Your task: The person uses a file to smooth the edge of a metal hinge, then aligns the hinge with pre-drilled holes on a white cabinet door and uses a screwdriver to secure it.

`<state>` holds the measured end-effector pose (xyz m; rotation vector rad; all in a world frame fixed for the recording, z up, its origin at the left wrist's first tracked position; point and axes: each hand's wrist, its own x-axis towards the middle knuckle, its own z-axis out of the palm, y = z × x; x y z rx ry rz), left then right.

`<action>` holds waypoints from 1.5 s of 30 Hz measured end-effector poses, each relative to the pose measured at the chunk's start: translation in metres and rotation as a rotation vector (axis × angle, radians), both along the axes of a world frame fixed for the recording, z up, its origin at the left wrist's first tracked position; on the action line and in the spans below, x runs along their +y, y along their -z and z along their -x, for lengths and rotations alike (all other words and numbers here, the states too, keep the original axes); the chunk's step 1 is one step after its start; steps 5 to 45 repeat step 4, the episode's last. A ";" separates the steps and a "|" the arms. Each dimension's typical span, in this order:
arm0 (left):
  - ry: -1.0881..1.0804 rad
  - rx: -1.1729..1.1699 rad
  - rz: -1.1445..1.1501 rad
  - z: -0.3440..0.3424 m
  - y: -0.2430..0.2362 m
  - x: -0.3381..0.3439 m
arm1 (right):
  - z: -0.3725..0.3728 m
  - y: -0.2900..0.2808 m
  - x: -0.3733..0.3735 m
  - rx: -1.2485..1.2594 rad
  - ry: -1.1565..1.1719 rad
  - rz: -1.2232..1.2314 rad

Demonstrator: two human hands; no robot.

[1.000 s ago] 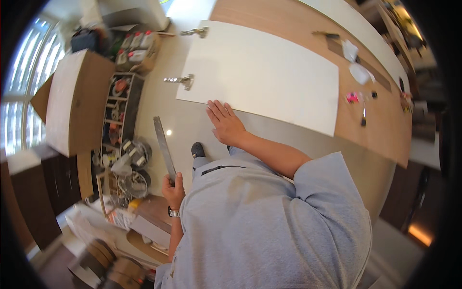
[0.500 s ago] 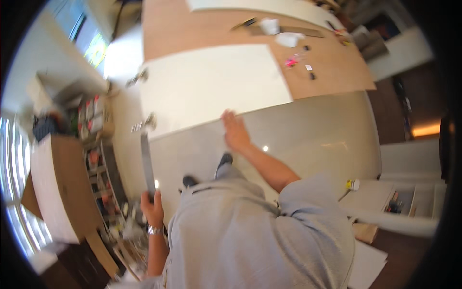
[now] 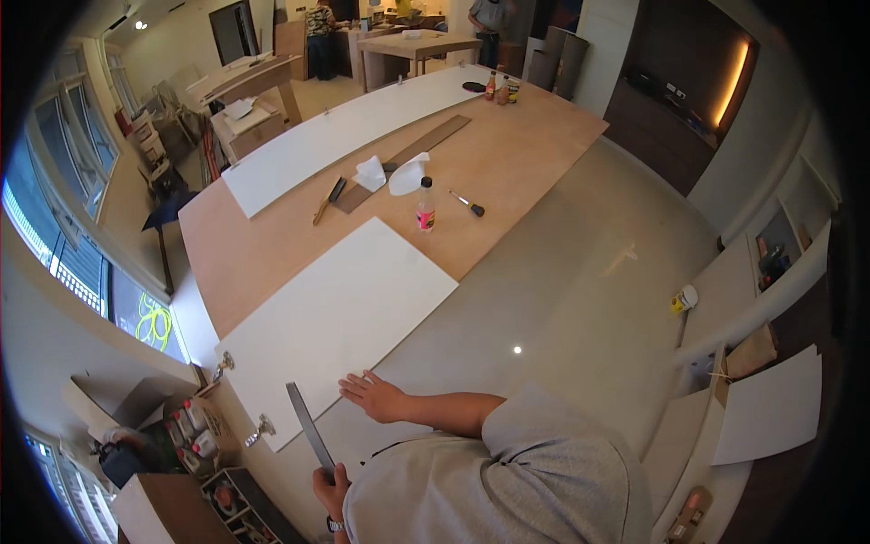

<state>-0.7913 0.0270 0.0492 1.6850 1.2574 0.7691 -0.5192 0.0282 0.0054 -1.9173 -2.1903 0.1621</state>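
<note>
My left hand (image 3: 332, 490), with a watch at its wrist, is closed round the lower end of a long flat grey file (image 3: 310, 426). The file points up and away, its far end over the near left corner of a white panel (image 3: 349, 308). My right hand (image 3: 373, 397) lies with fingers spread at the panel's near edge and holds nothing. Two metal hinges, a nearer one (image 3: 260, 430) and a farther one (image 3: 224, 364), sit along the panel's left end. The panel rests on a brown board tabletop (image 3: 517, 172), part of it reaching past the near edge.
Beyond the panel are a clear bottle (image 3: 426, 216), a small brush (image 3: 467, 203), a wooden-handled brush (image 3: 330, 199), crumpled white paper (image 3: 410, 174) and a brown strip (image 3: 435, 138). A longer white panel (image 3: 335, 131) lies behind. Two people (image 3: 320, 41) (image 3: 489, 32) stand far back.
The view has tilted up and turned, so the room's far side now shows. My left hand still grips the file; my right hand remains spread at the panel's near edge.
</note>
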 end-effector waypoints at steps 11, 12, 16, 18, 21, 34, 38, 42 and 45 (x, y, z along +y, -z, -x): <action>-0.018 -0.035 0.022 0.001 0.043 0.006 | -0.020 -0.008 0.008 -0.072 -0.091 0.107; -0.018 -0.035 0.022 0.001 0.043 0.006 | -0.020 -0.008 0.008 -0.072 -0.091 0.107; -0.018 -0.035 0.022 0.001 0.043 0.006 | -0.020 -0.008 0.008 -0.072 -0.091 0.107; -0.018 -0.035 0.022 0.001 0.043 0.006 | -0.020 -0.008 0.008 -0.072 -0.091 0.107; -0.018 -0.035 0.022 0.001 0.043 0.006 | -0.020 -0.008 0.008 -0.072 -0.091 0.107; -0.018 -0.035 0.022 0.001 0.043 0.006 | -0.020 -0.008 0.008 -0.072 -0.091 0.107; -0.018 -0.035 0.022 0.001 0.043 0.006 | -0.020 -0.008 0.008 -0.072 -0.091 0.107; -0.018 -0.035 0.022 0.001 0.043 0.006 | -0.020 -0.008 0.008 -0.072 -0.091 0.107; -0.018 -0.035 0.022 0.001 0.043 0.006 | -0.020 -0.008 0.008 -0.072 -0.091 0.107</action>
